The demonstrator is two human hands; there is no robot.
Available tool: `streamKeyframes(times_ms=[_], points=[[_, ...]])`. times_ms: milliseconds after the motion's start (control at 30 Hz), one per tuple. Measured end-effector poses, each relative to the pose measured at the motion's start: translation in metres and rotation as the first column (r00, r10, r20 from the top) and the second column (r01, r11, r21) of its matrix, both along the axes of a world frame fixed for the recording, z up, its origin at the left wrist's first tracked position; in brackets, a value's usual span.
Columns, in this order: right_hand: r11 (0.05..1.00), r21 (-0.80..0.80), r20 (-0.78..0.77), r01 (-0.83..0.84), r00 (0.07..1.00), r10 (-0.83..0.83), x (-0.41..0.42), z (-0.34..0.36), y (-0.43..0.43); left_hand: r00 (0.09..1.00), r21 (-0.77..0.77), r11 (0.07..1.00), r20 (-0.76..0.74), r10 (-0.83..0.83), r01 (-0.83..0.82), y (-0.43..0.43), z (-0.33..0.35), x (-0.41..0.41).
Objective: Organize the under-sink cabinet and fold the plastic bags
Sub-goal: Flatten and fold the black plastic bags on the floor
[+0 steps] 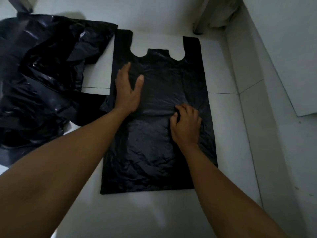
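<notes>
Left arm stretched forward from the lower left, left hand laid palm down on the upper left part of the black plastic bag, fingers straight and together, thumb splayed to the right, nothing grasped. Right arm reaching in from the lower right, right hand on the bag's middle right, knuckles up, fingers curled and bunched against the thumb, pinching a small ridge of the plastic. Bag spread flat on the white tiled floor, handles pointing away, bottom edge nearest and straight, surface wrinkled. Left edge meeting the heap of crumpled black bags at the far handle and again beside the left wrist; hard to tell which on top there. Right edge free, with a strip of bare tile between it and the white step running along the right. Bare floor beyond the handles, up to a dark-footed post at the top right, and a wide bare stretch below the bottom edge, between the forearms. Grey metal leg at the top left, behind the heap.
</notes>
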State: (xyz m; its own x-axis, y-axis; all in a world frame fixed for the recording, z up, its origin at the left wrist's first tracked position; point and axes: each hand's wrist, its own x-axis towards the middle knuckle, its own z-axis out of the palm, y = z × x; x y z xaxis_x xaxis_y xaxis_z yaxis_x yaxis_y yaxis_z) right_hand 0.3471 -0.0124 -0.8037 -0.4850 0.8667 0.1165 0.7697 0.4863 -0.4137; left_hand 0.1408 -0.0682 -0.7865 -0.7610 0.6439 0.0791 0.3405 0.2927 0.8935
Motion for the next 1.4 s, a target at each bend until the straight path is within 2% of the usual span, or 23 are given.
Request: streamKeyframes(times_ms=[33,100,167,233,267,400,467,567,667,733,867,967,1067,1133,1167,1233,1333,1400], points=[[1.000,-0.001,0.002,-0.002,1.000,0.002,0.001,0.000,0.000,0.999,0.017,1.000,-0.034,0.006,-0.005,-0.008,0.005,0.000],[1.000,-0.018,0.011,-0.009,1.000,0.009,0.002,0.002,-0.001,0.969,-0.019,1.000,-0.246,-0.027,0.023,-0.030,0.016,0.013],[0.999,-0.046,0.021,-0.010,1.000,0.011,0.001,0.009,-0.002,0.873,-0.139,0.987,-0.469,-0.137,0.080,-0.060,0.023,0.041],[0.997,-0.078,0.059,-0.021,0.998,0.025,0.000,0.018,-0.002,0.791,-0.256,0.961,-0.564,-0.237,0.106,-0.093,0.022,0.074],[0.994,-0.106,0.078,-0.024,0.996,0.033,0.000,0.022,-0.002,0.781,-0.290,0.952,-0.572,-0.252,0.095,-0.108,0.020,0.087],[0.971,-0.232,0.112,-0.053,0.990,0.081,-0.001,0.039,0.004,0.788,-0.504,0.862,-0.508,-0.348,0.056,-0.143,0.001,0.108],[0.983,-0.170,0.068,-0.066,0.995,0.078,0.000,0.044,-0.007,0.783,-0.586,0.805,-0.458,-0.420,0.089,-0.150,-0.008,0.112],[0.993,0.001,0.055,-0.118,0.991,0.118,0.000,0.038,-0.053,0.780,-0.587,0.803,-0.451,-0.433,0.106,-0.156,-0.016,0.115],[0.965,0.038,0.146,-0.258,0.957,0.250,0.012,0.015,-0.105,0.773,-0.575,0.812,-0.467,-0.430,0.104,-0.159,-0.022,0.115],[0.962,0.037,0.145,-0.271,0.954,0.263,0.026,0.001,-0.115,0.769,-0.583,0.807,-0.471,-0.431,0.096,-0.159,-0.025,0.115],[0.987,0.043,0.157,-0.154,0.977,0.146,0.054,-0.002,-0.085,0.768,-0.589,0.804,-0.475,-0.430,0.085,-0.158,-0.025,0.114],[0.999,0.050,0.194,0.005,0.981,-0.015,0.097,0.001,-0.049,0.768,-0.597,0.798,-0.471,-0.434,0.084,-0.158,-0.024,0.115],[0.977,0.043,0.207,0.207,0.955,-0.211,0.139,0.009,-0.023,0.773,-0.604,0.793,-0.461,-0.435,0.086,-0.159,-0.024,0.115],[0.959,0.050,0.172,0.278,0.944,-0.283,0.144,0.013,-0.017,0.774,-0.605,0.790,-0.455,-0.440,0.094,-0.158,-0.023,0.114],[0.961,0.065,0.137,0.270,0.951,-0.277,0.138,0.016,-0.018,0.777,-0.607,0.789,-0.449,-0.442,0.099,-0.157,-0.022,0.114],[0.987,0.084,0.093,0.134,0.986,-0.142,0.117,0.023,-0.023,0.794,-0.597,0.794,-0.426,-0.434,0.114,-0.157,-0.020,0.114],[0.990,0.023,0.189,-0.137,0.973,0.130,0.089,0.026,-0.033,0.864,-0.545,0.817,-0.304,-0.402,0.189,-0.155,-0.014,0.109],[0.986,-0.041,0.233,-0.159,0.958,0.164,0.084,0.024,-0.033,0.898,-0.539,0.807,-0.191,-0.395,0.240,-0.151,-0.006,0.103]])
